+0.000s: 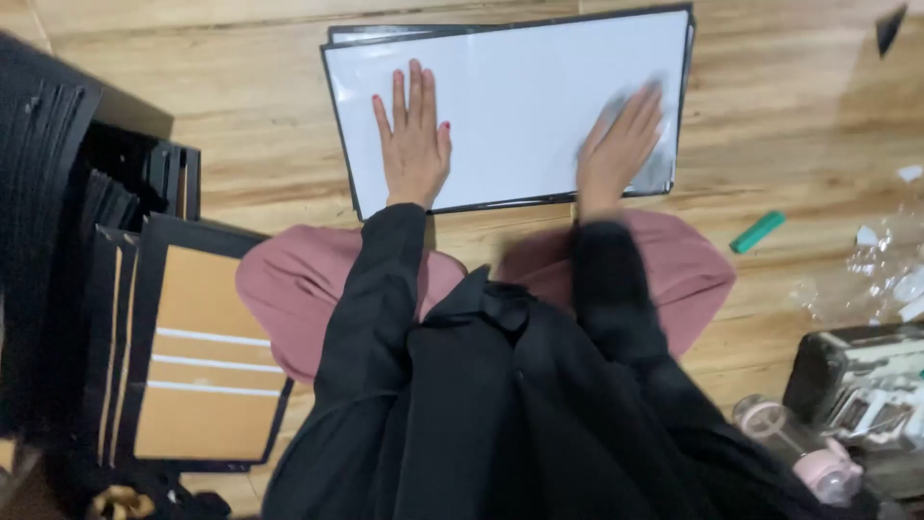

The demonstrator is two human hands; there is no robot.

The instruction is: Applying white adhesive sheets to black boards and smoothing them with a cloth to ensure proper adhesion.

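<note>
The floor (799,106) is light wooden planking with a strong grain, and everything lies on it. The landmark is the white rectangular panel in a thin black frame (510,87), flat on the floor at the top middle of the view, with the edge of a second like frame showing just behind its upper left corner.

Far to the left of the panel stands a stack of black frames on edge (58,212). Below and to the left of the panel lies a black frame with a brown cardboard back crossed by three pale strips (197,356). Directly below the panel are the person's knees in pink trousers (298,289) and black sleeves. To the lower right of the panel lies a small green cylinder (757,232), then scraps of clear plastic wrap (871,279), and farther down a pink-capped clear bottle (799,448) beside a dark box (866,371).

The left hand (414,144) lies open and flat on the panel's left half, fingers spread, gripping nothing. The right hand (621,144), blurred, rests open on the panel's right lower part, over a greyish patch that is too smeared to identify.
</note>
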